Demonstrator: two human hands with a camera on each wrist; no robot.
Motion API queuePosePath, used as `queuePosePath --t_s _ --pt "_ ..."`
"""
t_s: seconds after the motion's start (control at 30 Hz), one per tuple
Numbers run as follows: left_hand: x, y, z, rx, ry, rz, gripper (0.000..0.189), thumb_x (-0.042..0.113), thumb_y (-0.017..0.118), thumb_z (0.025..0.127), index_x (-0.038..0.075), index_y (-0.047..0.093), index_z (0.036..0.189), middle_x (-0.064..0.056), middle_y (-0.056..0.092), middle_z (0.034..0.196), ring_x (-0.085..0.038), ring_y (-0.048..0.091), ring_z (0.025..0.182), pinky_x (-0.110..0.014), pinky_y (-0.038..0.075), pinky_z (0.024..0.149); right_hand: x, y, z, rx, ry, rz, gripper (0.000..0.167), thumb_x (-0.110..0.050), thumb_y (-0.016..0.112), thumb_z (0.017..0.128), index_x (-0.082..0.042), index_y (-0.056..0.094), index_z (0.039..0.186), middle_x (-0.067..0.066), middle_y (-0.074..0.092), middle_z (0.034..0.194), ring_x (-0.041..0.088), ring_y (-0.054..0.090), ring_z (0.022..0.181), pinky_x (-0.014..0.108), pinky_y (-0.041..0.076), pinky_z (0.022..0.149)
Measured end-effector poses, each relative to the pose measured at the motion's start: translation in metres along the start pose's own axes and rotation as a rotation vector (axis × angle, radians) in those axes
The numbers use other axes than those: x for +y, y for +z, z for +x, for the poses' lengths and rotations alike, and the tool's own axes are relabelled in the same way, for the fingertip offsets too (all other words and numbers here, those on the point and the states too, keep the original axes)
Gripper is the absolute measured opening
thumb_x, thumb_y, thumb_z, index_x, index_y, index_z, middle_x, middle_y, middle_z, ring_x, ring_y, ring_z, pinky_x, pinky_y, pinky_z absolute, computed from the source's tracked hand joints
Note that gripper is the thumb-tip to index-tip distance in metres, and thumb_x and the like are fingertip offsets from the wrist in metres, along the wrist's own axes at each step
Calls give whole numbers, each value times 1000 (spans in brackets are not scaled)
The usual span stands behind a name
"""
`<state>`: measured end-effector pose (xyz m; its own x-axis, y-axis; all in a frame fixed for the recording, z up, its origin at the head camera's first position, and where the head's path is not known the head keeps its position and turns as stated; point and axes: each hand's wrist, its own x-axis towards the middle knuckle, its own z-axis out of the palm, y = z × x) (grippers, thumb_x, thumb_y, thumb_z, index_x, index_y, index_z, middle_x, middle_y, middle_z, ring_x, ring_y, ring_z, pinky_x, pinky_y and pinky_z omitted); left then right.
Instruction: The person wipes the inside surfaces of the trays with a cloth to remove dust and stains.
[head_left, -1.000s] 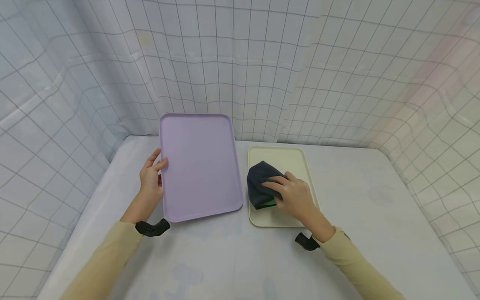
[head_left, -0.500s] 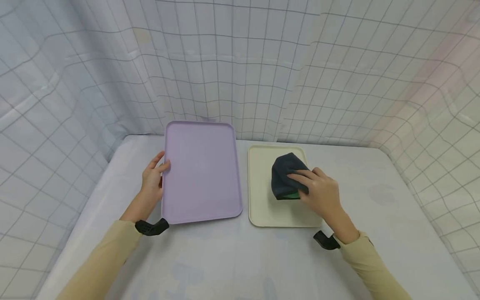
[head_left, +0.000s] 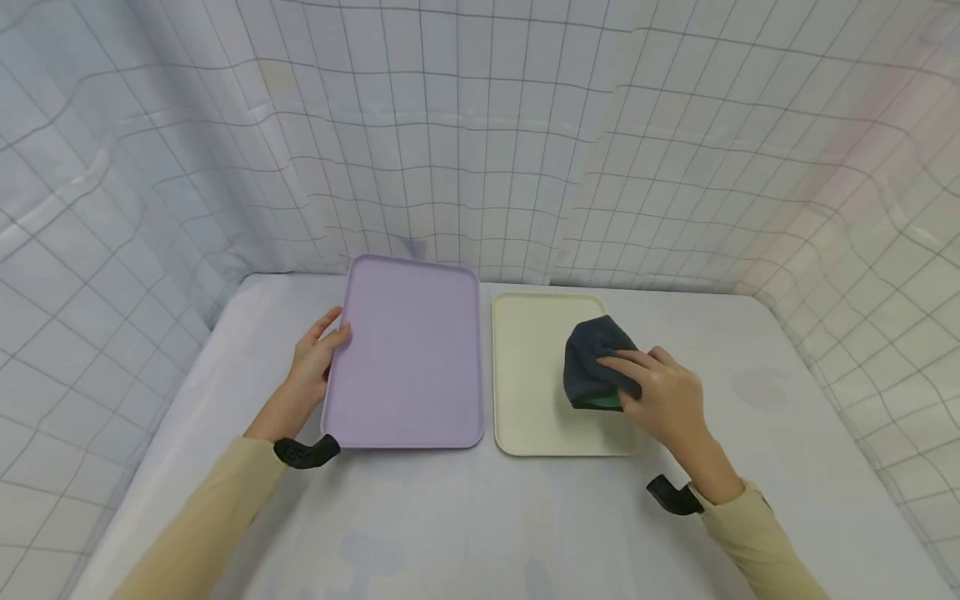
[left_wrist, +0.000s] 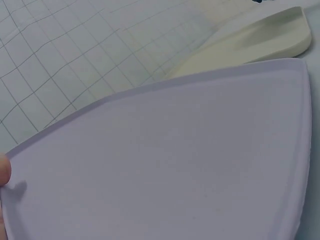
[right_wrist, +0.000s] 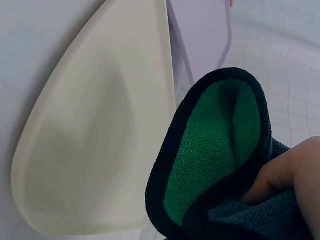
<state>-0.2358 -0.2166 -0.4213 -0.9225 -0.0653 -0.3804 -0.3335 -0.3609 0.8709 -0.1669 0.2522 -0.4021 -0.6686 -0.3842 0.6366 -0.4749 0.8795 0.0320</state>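
My left hand (head_left: pixel 311 367) grips the left edge of a lavender tray (head_left: pixel 412 358), thumb over the rim. The tray leans, its far edge raised toward the curtain. In the left wrist view only a fingertip (left_wrist: pixel 4 170) shows at the rim. My right hand (head_left: pixel 663 400) pinches a bunched cloth (head_left: pixel 596 362), dark blue-grey outside, above the right part of a cream tray (head_left: pixel 528 375). The right wrist view shows the cloth's green inner side (right_wrist: pixel 210 145) with a black border, folded open toward the camera.
Both trays stand side by side on a white-covered table (head_left: pixel 450 525), a narrow gap between them. A white curtain with a grid pattern (head_left: pixel 450 125) hangs behind the table and along both sides.
The right hand has carried the cloth rightward across the cream tray. The lavender tray's far edge has come down and shifted right, with the left hand still holding it.
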Motion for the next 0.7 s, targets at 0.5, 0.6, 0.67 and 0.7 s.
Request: queuePosePath --t_s 0.5,0.6,0.67,0.7 --pt "-9 -11 15 -22 -51 160 71 30 59 95 27 21 154 14 51 103 2 55 82 -17 48 71 7 -3 -12 16 17 -12 42 -2 65 66 -23 77 100 3 74 99 18 55 69 18 22 40" --pt "-12 -15 18 -58 -65 200 71 33 55 97 24 16 155 12 50 114 4 53 86 -16 47 74 8 -3 -13 21 19 -16 42 -2 66 66 -23 77 100 3 74 99 17 54 68 17 21 40" --pt "-13 -18 20 -93 -60 225 71 32 53 98 21 13 155 9 47 121 4 51 89 -16 46 77 9 -4 -14 22 19 -19 42 -2 66 66 -23 77 100 3 74 99 17 53 67 17 20 40" --pt "-14 -19 21 -111 -57 235 71 31 52 98 19 12 155 8 46 125 4 51 90 -16 46 78 9 -4 -14 22 19 -21 42 -2 66 66 -23 77 100 3 74 99 17 53 67 17 20 40"
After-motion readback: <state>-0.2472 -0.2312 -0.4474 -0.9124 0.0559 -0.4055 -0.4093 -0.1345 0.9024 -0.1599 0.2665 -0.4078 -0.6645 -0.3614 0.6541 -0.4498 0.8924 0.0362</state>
